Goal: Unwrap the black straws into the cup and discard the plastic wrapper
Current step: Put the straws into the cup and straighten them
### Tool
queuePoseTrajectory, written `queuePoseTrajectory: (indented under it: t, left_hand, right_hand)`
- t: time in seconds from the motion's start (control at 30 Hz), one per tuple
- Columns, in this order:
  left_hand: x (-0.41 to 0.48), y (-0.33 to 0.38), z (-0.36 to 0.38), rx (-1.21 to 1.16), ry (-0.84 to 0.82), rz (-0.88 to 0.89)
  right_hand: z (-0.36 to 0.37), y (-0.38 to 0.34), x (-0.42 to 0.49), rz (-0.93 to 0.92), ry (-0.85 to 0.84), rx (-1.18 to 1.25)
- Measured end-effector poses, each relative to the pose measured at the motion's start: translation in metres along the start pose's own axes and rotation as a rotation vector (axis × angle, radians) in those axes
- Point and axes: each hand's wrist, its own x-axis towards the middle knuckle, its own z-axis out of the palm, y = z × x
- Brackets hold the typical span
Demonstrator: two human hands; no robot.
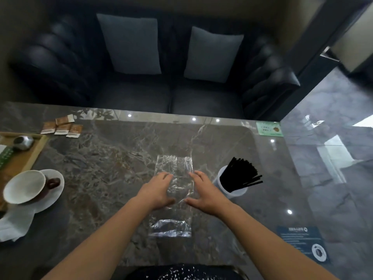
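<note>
No legible text: print on green card, blue card, sachets too blurred.

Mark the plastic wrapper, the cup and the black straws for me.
plastic wrapper (174,165): head view, on its flat far end.
cup (238,194): head view, on its near wall below the straws.
black straws (240,174): head view, on the middle of the bundle.
</note>
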Motion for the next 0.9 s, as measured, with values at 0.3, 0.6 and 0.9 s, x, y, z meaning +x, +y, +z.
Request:
queuePoseTrajectory:
  t: [0.3,0.6,0.9]
  left_hand:
    - [0.002,0.078,-0.01,-0.298,0.308,0.163]
    - [0.016,0.144,0.011,-0.508,0.324,0.22]
    - [0.041,0.168,0.011,-0.77,0.154,0.001]
  right_hand:
    - [-0.064,0.011,-0.07,-0.084,0.304,0.292]
    - [-0.068,0.079,-0.123,0.053,0.666,0.513]
    - [-0.05,0.128,-0.11,0.307,0.602,0.587]
